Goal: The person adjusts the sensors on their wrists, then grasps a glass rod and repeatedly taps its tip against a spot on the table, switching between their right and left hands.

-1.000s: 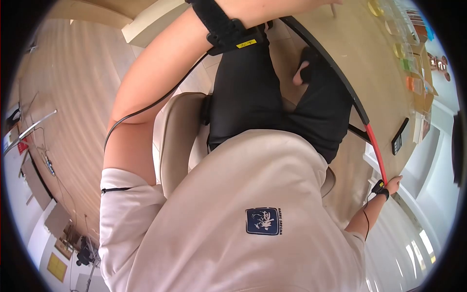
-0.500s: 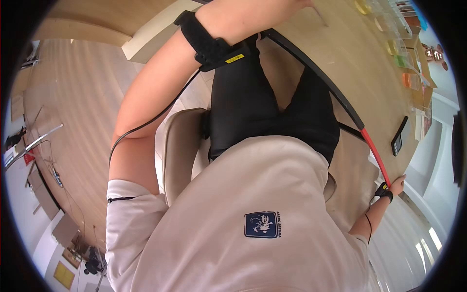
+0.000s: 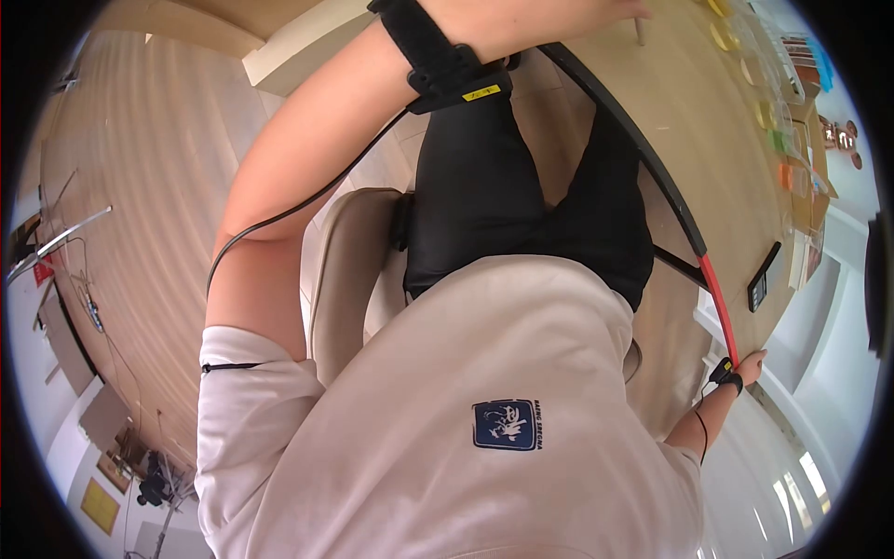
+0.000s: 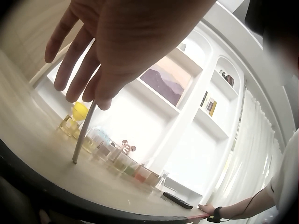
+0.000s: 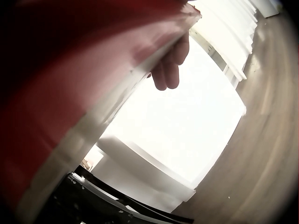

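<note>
My left hand [image 4: 112,60] is over the tabletop [image 4: 37,135] in the left wrist view, thumb and a finger pinching a thin pale rod [image 4: 83,137]. The other fingers are spread and fairly straight. The rod slants down, its lower end right at the tabletop. In the head view the top edge crops this hand [image 3: 568,14], and only a short length of rod [image 3: 641,30] shows. My right hand [image 3: 751,364] rests at the table's corner by the red edge strip [image 3: 719,298]. In the right wrist view its loosely straight fingers [image 5: 167,74] hang past the edge.
Several clear containers [image 3: 768,116] with coloured contents line the far side of the table. A black phone-like device [image 3: 765,278] lies nearer my right hand. Black trim [image 3: 652,158] edges the table above my legs. White shelves [image 4: 215,112] stand behind.
The rod tilted half a second ago and stands steeper in the head view now. A bare foot seen one second ago is hidden, with my right leg shifted inward. The right hand stays at the corner.
</note>
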Motion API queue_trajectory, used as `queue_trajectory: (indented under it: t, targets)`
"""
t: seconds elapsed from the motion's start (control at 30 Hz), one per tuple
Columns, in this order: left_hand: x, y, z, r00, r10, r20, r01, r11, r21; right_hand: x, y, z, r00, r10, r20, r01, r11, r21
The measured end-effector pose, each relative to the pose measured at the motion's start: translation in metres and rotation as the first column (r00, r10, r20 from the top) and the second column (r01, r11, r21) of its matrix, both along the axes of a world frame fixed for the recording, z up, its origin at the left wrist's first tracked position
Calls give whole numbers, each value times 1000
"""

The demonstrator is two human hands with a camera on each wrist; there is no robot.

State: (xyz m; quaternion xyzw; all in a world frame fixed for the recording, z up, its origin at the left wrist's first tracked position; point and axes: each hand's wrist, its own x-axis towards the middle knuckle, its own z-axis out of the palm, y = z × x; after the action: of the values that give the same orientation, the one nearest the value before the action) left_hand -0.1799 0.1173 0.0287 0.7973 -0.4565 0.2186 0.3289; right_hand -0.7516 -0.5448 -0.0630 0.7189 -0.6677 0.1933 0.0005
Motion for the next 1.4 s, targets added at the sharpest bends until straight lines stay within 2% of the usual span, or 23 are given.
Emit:
queue_trajectory:
  t: [0.1,0.23,0.33,0.4,0.43,0.47,0.5,0.53,0.63,0.7,0.73,0.83,0.87,0.93,1.07,1.4]
  targets:
    - [-4,6,9,999,40,-17,-39,998,53,1,1,0,1000,15,19,-15,1000,9]
    - [-5,9,6,998,51,34,-53,998,33,6,5,2,1000,-8,-12,8,1000,-16]
    - [-9,8,9,999,44,2,-45,998,53,5,9,0,1000,12,-21,-13,998,-59]
    - [-12,3,12,997,74,-11,-73,994,77,3,12,-2,993,100,-62,-105,991,-77]
    - [-17,-1,20,991,69,-117,-58,994,95,-3,3,-8,993,81,-88,-90,991,-103]
    - [-18,-4,18,999,40,3,-40,997,63,-9,-7,-14,993,52,-110,-67,989,-134]
    - [-19,-12,21,987,119,-104,-96,975,203,-8,-4,-14,995,58,-84,-69,988,-140]
    - [-17,-20,16,990,118,-82,-107,985,135,-3,7,-14,996,68,-60,-76,987,-145]
    - [-11,-41,17,998,20,-57,-15,996,90,14,40,-3,1000,2,1,-2,991,-137]
    - [-13,-53,20,989,-1,-148,9,999,54,22,46,-4,997,23,75,-17,997,-69]
    - [-12,-59,21,991,-12,-130,18,999,49,25,49,-4,996,13,93,-6,997,-74]
    - [-10,-73,24,965,-64,-253,74,997,29,24,54,-4,992,-1,123,10,997,-74]
    - [-9,-76,22,969,-74,-234,82,996,24,25,54,-3,992,12,128,-4,998,-68]
    - [-7,-85,18,940,-125,-318,119,992,-40,28,58,0,989,12,147,-2,998,-67]
    - [-4,-98,20,911,-208,-356,212,977,-27,31,64,4,991,-44,124,49,998,-45]
    - [8,-112,12,895,-260,-361,262,964,-45,35,69,5,992,-87,86,90,995,-30]
